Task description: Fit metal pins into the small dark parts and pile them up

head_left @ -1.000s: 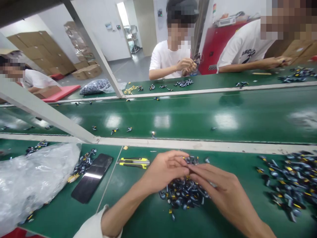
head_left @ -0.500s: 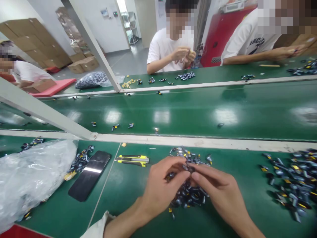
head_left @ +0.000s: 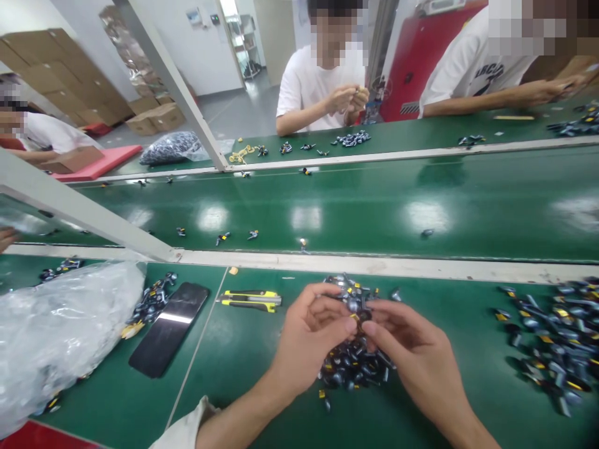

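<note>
Both my hands meet over a pile of small dark metal parts with yellow bits on the green bench. My left hand pinches between thumb and index finger, with a yellow bit showing at the thumb tip; its other fingers are curled. My right hand has thumb and forefinger closed on a small dark round-headed part, right against the left fingertips. The fingertips partly cover this part, so its exact shape is hidden. More of the pile lies just beyond the fingers.
To the left lie a yellow-black utility knife, a black phone and a clear plastic bag. A larger heap of parts spreads at right. Beyond a white rail runs a green belt with scattered parts. Co-workers sit across it.
My left fingers have lifted and loosened a little while the thumb and index stay pinched. Parts on the belt sit slightly further right. Another person's hand has appeared at the left edge.
</note>
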Demonstrator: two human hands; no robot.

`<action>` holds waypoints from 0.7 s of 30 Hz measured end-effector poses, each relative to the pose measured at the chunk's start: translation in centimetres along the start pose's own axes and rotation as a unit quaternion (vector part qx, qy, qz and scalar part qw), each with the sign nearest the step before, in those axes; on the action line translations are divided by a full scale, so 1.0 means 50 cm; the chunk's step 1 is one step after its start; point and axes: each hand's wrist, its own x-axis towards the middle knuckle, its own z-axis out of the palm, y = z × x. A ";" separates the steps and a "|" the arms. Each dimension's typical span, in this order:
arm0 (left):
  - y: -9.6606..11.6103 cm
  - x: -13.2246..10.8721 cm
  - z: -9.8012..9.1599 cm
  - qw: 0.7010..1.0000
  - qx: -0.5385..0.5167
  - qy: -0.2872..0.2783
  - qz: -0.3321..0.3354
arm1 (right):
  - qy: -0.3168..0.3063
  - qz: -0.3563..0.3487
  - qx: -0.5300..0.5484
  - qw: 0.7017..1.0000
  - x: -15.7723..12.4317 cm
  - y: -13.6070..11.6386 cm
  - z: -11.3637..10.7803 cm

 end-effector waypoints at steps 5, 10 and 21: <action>0.000 -0.012 0.002 0.987 0.142 0.027 0.067 | 0.002 -0.026 0.002 1.000 -0.002 -0.001 0.001; -0.006 -0.018 0.000 0.930 0.293 0.008 0.220 | 0.000 -0.048 0.015 0.999 -0.005 -0.002 0.006; -0.011 -0.029 -0.002 0.880 0.376 -0.017 0.290 | 0.065 -0.085 -0.134 0.985 -0.013 0.010 -0.004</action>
